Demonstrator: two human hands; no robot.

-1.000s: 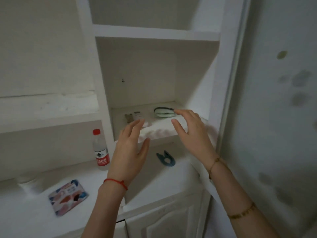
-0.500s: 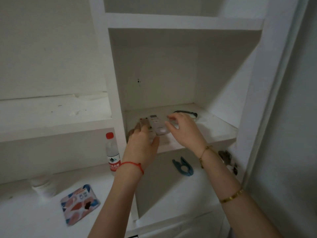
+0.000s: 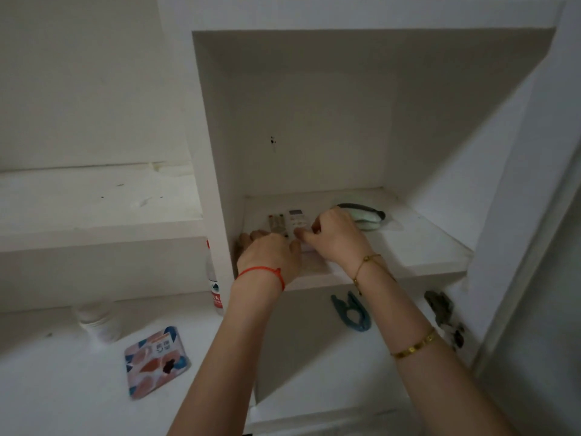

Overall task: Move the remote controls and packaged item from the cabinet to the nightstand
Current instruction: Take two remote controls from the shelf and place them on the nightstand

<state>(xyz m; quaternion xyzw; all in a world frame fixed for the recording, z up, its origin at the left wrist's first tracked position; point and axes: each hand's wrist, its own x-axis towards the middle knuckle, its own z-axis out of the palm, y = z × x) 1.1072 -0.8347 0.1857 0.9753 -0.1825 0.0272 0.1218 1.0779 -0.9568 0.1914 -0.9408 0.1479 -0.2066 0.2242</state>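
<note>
1. Left hand (image 3: 268,256), red string at the wrist, lies palm down on the cabinet shelf (image 3: 418,247) near its front left corner. Fingers reach forward toward the near ends of the remotes; whether they grip anything I cannot tell, as the back of the hand hides them.
2. Right hand (image 3: 336,237), gold chain at the wrist, is curled, thumb and fingertips pinching the near end of the white remote (image 3: 295,220).
3. White remote lies flat on the shelf, small screen at its far end, running front to back.
4. Grey remote (image 3: 276,223) lies just beside it on the left, parallel, near end covered by the left hand.
5. Packaged item (image 3: 366,217), pale green with a dark band inside a clear wrap, sits on the same shelf, to the right of and behind the right hand.
6. Below the shelf: blue clip (image 3: 350,313) on the lower surface, under the right forearm.
7. Left of the cabinet wall: water bottle (image 3: 214,284) with a red cap standing upright against the wall.
8. On the white tabletop (image 3: 47,388): a patterned packet (image 3: 156,361) lying flat, and a white jar (image 3: 99,322) behind it.
</note>
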